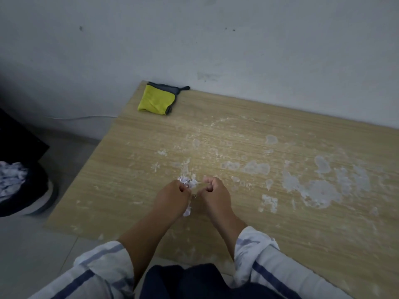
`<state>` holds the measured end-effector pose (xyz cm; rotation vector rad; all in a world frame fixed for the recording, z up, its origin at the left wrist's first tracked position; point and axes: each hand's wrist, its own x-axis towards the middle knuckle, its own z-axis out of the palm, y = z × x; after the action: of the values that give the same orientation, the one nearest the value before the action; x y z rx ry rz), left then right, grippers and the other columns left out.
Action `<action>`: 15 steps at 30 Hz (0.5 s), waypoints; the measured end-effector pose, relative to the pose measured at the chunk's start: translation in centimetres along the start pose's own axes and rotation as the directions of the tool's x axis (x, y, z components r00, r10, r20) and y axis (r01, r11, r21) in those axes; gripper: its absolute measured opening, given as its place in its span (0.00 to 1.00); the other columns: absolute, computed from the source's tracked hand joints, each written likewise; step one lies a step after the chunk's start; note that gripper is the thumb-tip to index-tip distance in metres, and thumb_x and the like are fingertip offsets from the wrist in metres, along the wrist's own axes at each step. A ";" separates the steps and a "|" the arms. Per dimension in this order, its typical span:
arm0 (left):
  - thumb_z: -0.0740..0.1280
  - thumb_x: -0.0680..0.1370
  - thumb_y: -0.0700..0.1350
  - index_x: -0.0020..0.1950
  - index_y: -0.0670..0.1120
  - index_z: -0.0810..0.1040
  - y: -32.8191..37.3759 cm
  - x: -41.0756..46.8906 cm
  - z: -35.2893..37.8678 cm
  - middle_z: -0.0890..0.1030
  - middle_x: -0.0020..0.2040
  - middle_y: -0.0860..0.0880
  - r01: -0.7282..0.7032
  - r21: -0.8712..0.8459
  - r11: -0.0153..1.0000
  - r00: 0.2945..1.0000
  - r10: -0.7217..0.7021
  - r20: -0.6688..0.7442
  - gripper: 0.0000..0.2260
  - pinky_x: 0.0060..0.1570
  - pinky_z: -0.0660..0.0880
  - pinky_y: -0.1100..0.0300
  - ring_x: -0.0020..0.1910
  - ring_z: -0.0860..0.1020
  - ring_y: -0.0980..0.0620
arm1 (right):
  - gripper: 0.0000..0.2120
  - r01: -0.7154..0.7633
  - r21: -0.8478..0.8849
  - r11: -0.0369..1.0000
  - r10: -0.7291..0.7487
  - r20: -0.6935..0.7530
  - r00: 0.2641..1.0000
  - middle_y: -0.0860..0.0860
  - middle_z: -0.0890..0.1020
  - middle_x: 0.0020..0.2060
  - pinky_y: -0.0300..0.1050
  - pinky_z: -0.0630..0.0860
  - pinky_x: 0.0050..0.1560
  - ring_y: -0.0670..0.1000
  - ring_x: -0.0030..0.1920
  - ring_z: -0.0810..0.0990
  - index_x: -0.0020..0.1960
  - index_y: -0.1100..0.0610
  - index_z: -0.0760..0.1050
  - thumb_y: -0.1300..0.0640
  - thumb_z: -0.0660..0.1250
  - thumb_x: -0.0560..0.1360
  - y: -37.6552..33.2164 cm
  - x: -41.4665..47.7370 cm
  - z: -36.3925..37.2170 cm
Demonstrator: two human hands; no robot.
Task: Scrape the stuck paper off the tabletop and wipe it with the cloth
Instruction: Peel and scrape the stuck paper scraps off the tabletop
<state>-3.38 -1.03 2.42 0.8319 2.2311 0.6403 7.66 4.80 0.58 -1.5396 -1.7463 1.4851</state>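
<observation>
A light wooden tabletop point(151, 134) carries white patches of stuck paper point(317, 188), thickest on the right half. My left hand point(172, 197) is closed around a wad of torn paper scraps point(187, 182) that pokes out above and below the fist. My right hand point(212, 190) sits just to its right, fingers curled down with the tips on the table surface; whether it pinches anything I cannot tell. A folded yellow cloth point(156, 101) with a grey edge lies at the table's far left corner, well away from both hands.
A grey-white wall point(216, 39) runs along the table's far edge. Left of the table, on the floor, stands a dark bin point(19, 184) holding crumpled paper. A thin cable lies along the floor by the wall.
</observation>
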 end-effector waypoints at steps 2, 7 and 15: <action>0.61 0.76 0.48 0.40 0.50 0.75 -0.5 0.4 0.2 0.80 0.34 0.52 -0.011 0.050 0.999 1.000 0.011 0.003 0.07 0.31 0.69 0.61 0.33 0.78 0.55 | 0.16 0.019 -0.078 0.997 -0.020 -0.022 1.000 0.49 0.80 0.49 0.40 0.72 0.44 0.48 0.46 0.78 0.62 0.52 0.72 0.59 0.61 0.74 0.1 0.0 0.5; 0.60 0.75 0.50 0.39 0.52 0.74 -1.5 1.0 0.7 0.80 0.37 0.52 -0.083 0.182 0.980 0.995 0.093 -0.046 0.07 0.40 0.76 0.54 0.37 0.78 0.51 | 0.15 0.079 -0.202 0.976 -0.090 -0.045 0.995 0.52 0.80 0.53 0.38 0.69 0.42 0.47 0.45 0.77 0.62 0.54 0.72 0.60 0.61 0.76 0.2 0.2 1.2; 0.60 0.76 0.50 0.44 0.49 0.76 -1.9 1.3 1.1 0.79 0.45 0.51 -0.136 0.315 0.939 0.983 0.167 -0.075 0.07 0.50 0.73 0.52 0.46 0.77 0.49 | 0.18 0.131 -0.323 0.937 -0.147 -0.025 0.989 0.56 0.80 0.51 0.39 0.68 0.44 0.54 0.51 0.78 0.64 0.57 0.70 0.62 0.60 0.74 0.1 0.4 1.8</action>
<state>-4.11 -1.20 -0.05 1.1604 2.4131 0.4139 6.09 4.31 -0.35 -1.5471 -2.1003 1.1263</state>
